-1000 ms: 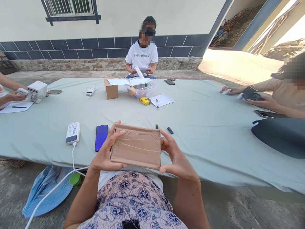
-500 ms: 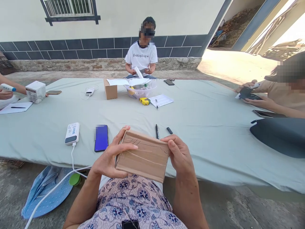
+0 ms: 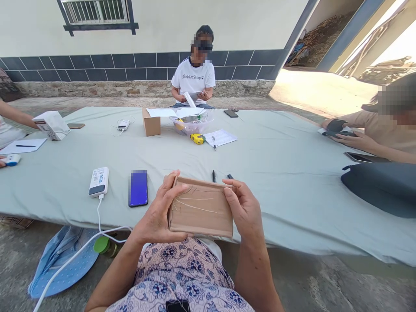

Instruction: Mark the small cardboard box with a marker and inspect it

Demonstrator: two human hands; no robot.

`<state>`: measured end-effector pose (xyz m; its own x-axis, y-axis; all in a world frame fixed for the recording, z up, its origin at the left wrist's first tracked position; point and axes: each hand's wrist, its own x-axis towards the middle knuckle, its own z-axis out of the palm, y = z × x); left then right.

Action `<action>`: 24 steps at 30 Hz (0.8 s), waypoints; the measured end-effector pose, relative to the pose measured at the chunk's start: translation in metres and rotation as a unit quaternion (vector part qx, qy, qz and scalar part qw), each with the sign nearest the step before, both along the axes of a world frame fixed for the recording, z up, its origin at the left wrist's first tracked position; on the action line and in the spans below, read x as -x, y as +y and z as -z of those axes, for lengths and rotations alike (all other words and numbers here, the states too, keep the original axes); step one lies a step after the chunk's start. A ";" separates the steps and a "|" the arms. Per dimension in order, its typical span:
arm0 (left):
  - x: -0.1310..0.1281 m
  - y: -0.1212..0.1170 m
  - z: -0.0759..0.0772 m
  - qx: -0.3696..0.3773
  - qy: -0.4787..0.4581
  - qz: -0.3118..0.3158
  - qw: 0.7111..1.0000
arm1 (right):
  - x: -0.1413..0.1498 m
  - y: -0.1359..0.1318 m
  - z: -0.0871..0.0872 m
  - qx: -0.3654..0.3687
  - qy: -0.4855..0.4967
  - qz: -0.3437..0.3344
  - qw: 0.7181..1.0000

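Note:
A shallow brown cardboard box (image 3: 199,216) is held between my two hands over my lap, at the table's near edge. Thin pale strands and dark lines show across its face. My left hand (image 3: 164,210) grips the left end, thumb along the top edge and fingers partly hidden. My right hand (image 3: 245,208) pinches the upper right corner between thumb and fingers. Just beyond the box lie a black pen (image 3: 214,176) and a small black cap (image 3: 230,177), both partly covered. Left of my left hand lies a phone (image 3: 138,188) with a blue screen.
A white power bank (image 3: 99,182) with a cable lies left. Farther back are a cardboard carton (image 3: 151,125), a clear plastic basin (image 3: 195,126), a yellow tape measure (image 3: 197,138) and paper (image 3: 224,138). A dark cap (image 3: 383,186) lies right. Other people sit left, right and opposite.
The cardboard box has turned more level and shifted slightly right, with my hands following. At the left, a person's hand with a white-and-blue device has moved lower, and the white box there has tilted.

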<state>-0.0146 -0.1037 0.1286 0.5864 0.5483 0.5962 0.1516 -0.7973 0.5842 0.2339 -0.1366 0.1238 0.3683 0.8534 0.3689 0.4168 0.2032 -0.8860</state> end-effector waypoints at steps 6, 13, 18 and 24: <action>-0.003 0.002 0.004 0.076 0.017 -0.066 0.995 | 0.001 0.005 0.001 -0.023 -0.013 -0.004 1.000; -0.006 0.005 0.010 0.126 0.033 -0.145 0.981 | 0.007 0.013 0.012 -0.056 -0.061 0.017 0.996; -0.015 0.005 0.014 0.174 -0.083 -0.153 0.969 | 0.025 0.017 0.020 -0.037 -0.096 0.067 0.992; -0.038 0.008 0.025 0.199 -0.179 -0.331 0.905 | 0.044 0.023 0.026 -0.041 -0.149 0.080 0.985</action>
<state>0.0232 -0.0954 0.1037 -0.1412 0.9214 0.3620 0.2634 -0.3175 0.9109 0.1897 -0.1136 0.0975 0.3605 0.7555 0.5470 0.6890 0.1796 -0.7021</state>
